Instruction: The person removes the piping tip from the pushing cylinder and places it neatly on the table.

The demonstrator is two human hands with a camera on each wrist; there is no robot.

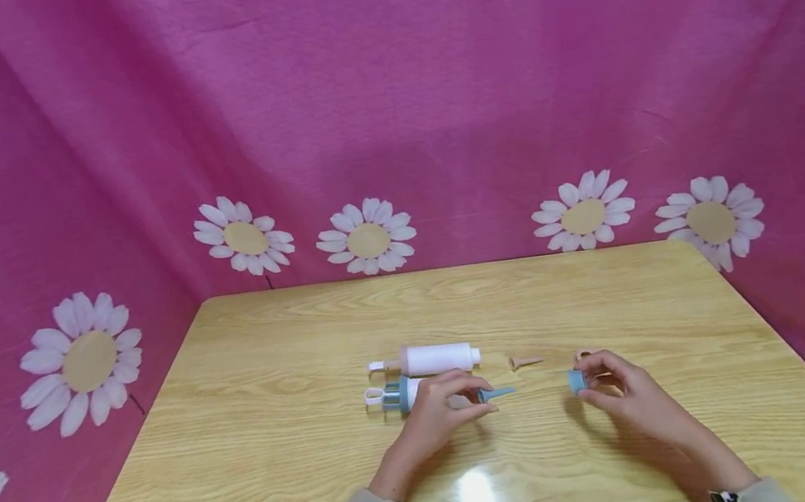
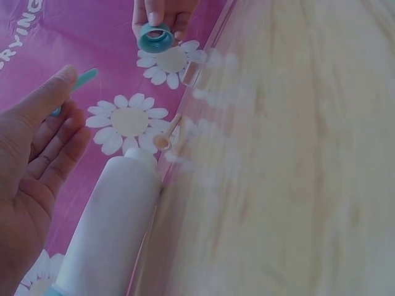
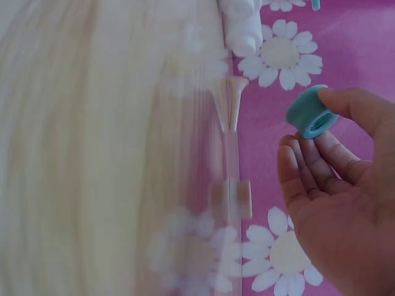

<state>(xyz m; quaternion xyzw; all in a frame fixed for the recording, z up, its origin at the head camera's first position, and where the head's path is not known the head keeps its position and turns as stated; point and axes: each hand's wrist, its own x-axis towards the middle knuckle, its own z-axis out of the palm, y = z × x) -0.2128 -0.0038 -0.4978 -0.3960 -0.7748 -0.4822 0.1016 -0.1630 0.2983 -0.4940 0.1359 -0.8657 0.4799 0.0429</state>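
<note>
My left hand (image 1: 437,408) pinches a small teal tapered nozzle (image 1: 499,393) by its wide end, its thin tip pointing right. Beneath that hand lies a white-barrelled syringe with a teal collar (image 1: 393,396) and a looped plunger handle, partly covered by the fingers. Off to the right, my right hand (image 1: 631,392) pinches a teal threaded screw ring (image 1: 577,381) between thumb and fingertips. In the right wrist view the ring (image 3: 302,114) is held tilted, with its threaded opening showing. A gap separates the ring from the nozzle.
Behind the teal syringe lies a second white syringe with a pink collar (image 1: 440,358). A pink nozzle (image 1: 525,361) rests between the hands, farther back. The pink ring (image 1: 583,354) sits just behind the right fingers. Flowered pink cloth (image 1: 461,110) borders the wooden table (image 1: 288,483).
</note>
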